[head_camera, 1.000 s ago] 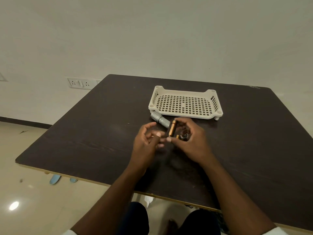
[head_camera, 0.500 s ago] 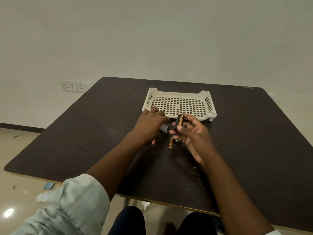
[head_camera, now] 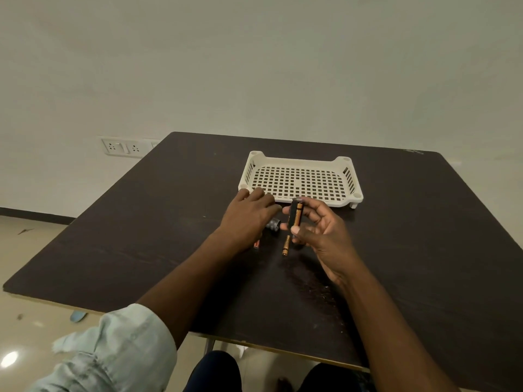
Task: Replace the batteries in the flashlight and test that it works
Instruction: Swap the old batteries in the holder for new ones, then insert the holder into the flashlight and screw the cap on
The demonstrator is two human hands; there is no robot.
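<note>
My right hand (head_camera: 319,236) pinches a black and copper battery holder (head_camera: 295,215) upright between thumb and fingers, above the dark table (head_camera: 424,250). My left hand (head_camera: 249,215) lies palm down over the grey flashlight body (head_camera: 273,223), of which only one end shows; whether its fingers grip the body is hidden. A loose copper battery (head_camera: 286,245) lies on the table between my hands. The end of a reddish battery (head_camera: 257,244) peeks out from under my left wrist.
A cream perforated plastic tray (head_camera: 300,165) stands just beyond my hands near the table's far side. The near table edge runs above my knees. A wall socket panel (head_camera: 124,146) sits at the left behind the table.
My left hand left the battery holder, reached forward to the left and now covers the flashlight body. My right hand keeps the holder and has turned it more upright. The camera has tilted.
</note>
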